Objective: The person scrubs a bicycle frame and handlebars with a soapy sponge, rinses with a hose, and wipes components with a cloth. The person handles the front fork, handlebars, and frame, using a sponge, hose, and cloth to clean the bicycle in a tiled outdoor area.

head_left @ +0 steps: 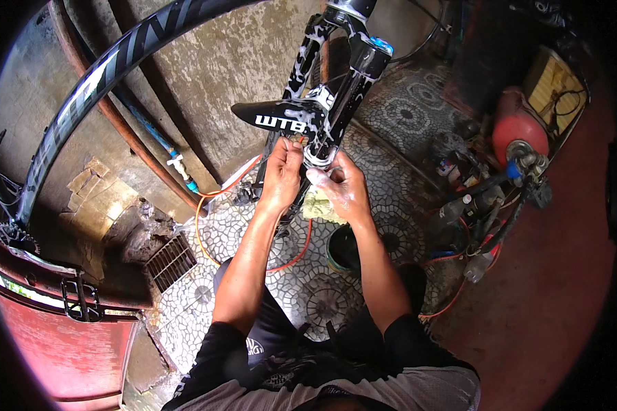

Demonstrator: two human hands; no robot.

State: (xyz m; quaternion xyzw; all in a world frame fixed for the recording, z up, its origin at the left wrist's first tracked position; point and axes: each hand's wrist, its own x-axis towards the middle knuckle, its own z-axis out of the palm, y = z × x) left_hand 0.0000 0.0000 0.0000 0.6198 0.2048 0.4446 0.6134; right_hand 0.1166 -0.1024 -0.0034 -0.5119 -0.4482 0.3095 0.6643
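Your left hand (281, 172) was up at the lower end of the black-and-white suspension fork (336, 89), fingers curled in together against it. What the fingertips pinched, if anything, can't be told. Your right hand (344, 190) was wet with foam, fingers closed on the yellow-green sponge (321, 205), held against the same fork end just beside the left hand. Hands nearly touched each other.

The fork ran up and away from you toward the top edge. A black mudguard (281, 118) stuck out from it to the left, directly above your left hand.

Containers: a dark round bucket (343, 248) sat on the floor just under your right forearm; contents too dark to tell. A cluster of bottles (467, 205) stood to the right, contents not readable. A red tank (517, 127) stood beyond them.

Edges and room: a black wheel rim (103, 75) arced across upper left, well clear of both hands. An orange hose (206, 226) looped on the patterned tile floor (322, 298) left of your left arm. A floor drain grate (171, 260) lay further left, near the wall. A red panel (68, 349) boxed in the lower left. Open tile lay between your forearms; clutter crowded the right side near the bottles.
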